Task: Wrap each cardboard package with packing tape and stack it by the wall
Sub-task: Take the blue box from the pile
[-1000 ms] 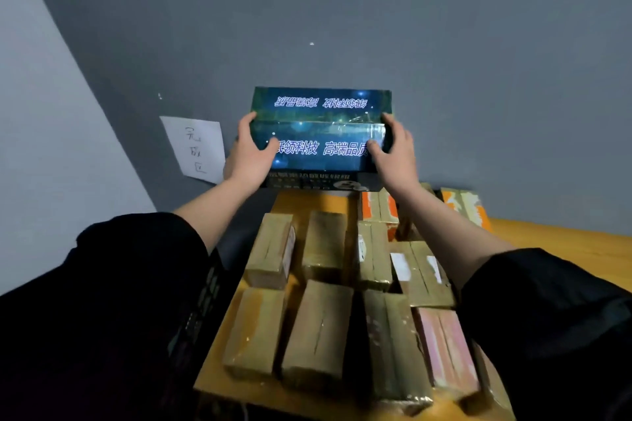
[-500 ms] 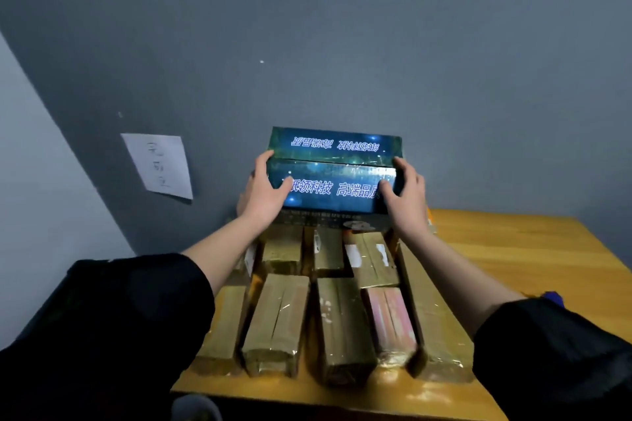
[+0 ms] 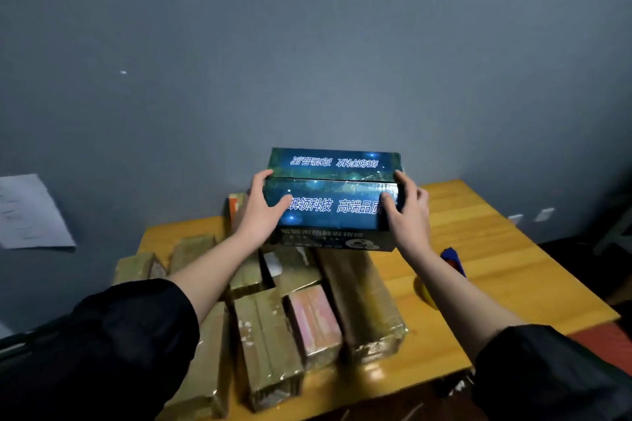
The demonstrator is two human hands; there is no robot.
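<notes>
I see the blue box [image 3: 331, 196] lower now than one second ago: then it was held up in front of the grey wall [image 3: 307, 44], now its bottom is close over the taped packages [image 3: 307, 311] at the wall side of the wooden table [image 3: 478, 249]. Both hands came down with it. The camera turned right, so the paper sheet [image 3: 32, 212] slid to the left edge, and a blue and yellow thing [image 3: 451, 261] appeared right of the box.
</notes>
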